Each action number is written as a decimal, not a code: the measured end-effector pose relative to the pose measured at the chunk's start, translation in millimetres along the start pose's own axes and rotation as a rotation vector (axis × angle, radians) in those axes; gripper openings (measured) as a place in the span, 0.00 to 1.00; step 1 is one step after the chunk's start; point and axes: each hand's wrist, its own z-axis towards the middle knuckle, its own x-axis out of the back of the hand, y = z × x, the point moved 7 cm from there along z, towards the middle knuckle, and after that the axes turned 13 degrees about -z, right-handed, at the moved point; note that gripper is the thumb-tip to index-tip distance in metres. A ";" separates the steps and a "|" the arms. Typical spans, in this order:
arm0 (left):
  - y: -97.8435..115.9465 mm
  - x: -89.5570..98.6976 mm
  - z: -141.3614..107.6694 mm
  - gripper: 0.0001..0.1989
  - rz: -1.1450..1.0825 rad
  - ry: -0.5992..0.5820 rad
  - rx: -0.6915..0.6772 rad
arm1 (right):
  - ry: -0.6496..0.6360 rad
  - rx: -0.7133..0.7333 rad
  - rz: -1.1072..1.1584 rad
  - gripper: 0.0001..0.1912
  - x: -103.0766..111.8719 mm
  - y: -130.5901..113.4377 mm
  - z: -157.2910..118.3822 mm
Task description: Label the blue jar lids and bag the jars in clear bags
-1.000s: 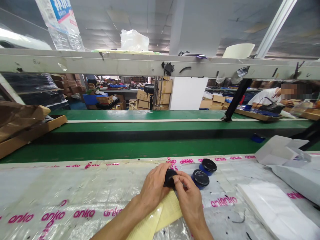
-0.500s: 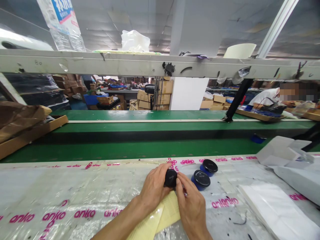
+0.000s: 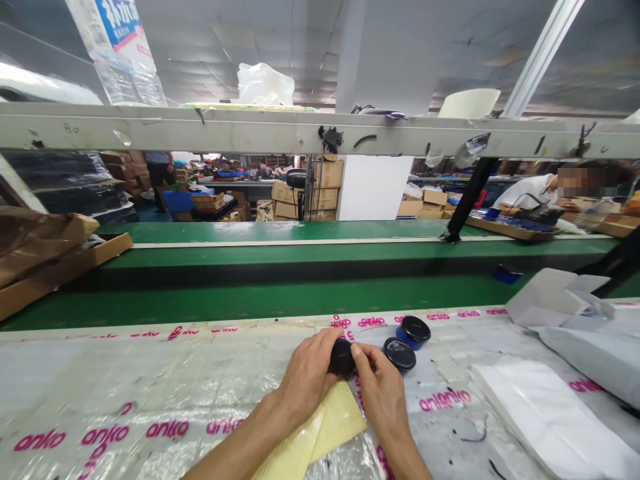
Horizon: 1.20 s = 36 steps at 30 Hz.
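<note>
1. While the left hand (image 3: 309,372) wraps round the left side of a black-topped round container (image 3: 341,358), the right hand (image 3: 385,387) meets it from the right, so the piece sits between the two, its sides mostly hidden from me.
2. Curled fingers on the left grip the container; on the right, thumb and forefinger are closed at the right edge of its black top.
3. Just right of the hands, a blue tub (image 3: 399,355) with a black lid stands upright, and a second black-lidded tub (image 3: 413,331) stands just beyond it, slightly to the right.
4. Pale yellow sheets (image 3: 337,427) lie near and below the hands, partly under the left forearm.
5. Clear plastic sheeting (image 3: 190,380), printed "anko" in pink, covers the worktop (image 3: 100,387).
6. Over to the right lie flat white sheets (image 3: 550,413), with a pale bag (image 3: 585,363) beside them and an open white box (image 3: 543,300) farther off.
7. Beyond the worktop runs a green belt (image 3: 260,293), carrying a small blue piece (image 3: 507,274) on the right.
8. On the far right, a co-worker (image 3: 530,191) in a white top leans over a tray (image 3: 515,227) of blue pieces.
</note>
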 end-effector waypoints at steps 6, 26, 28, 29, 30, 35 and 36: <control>-3.8 1.8 -1.6 0.35 -0.018 -0.009 0.040 | 0.029 0.011 -0.013 0.23 -3.2 -5.0 -0.1; -9.0 52.9 -14.0 0.23 -0.075 0.154 0.145 | 0.327 0.265 0.010 0.18 33.0 -21.3 -20.8; -8.0 61.1 -26.7 0.21 -0.024 0.163 0.124 | 0.331 0.316 -0.016 0.16 36.4 -27.5 -24.7; -8.0 64.1 -32.8 0.20 -0.004 0.164 0.120 | 0.345 0.347 -0.044 0.15 41.5 -28.6 -26.2; -8.2 66.2 -38.4 0.20 0.009 0.162 0.125 | 0.370 0.382 -0.089 0.14 49.7 -27.8 -27.3; -5.2 68.3 -52.6 0.17 0.014 0.159 0.161 | 0.572 0.344 -0.636 0.21 129.5 19.3 -17.5; -3.6 67.5 -52.5 0.17 0.011 0.159 0.155 | 0.581 0.290 -0.781 0.25 146.9 35.5 -12.8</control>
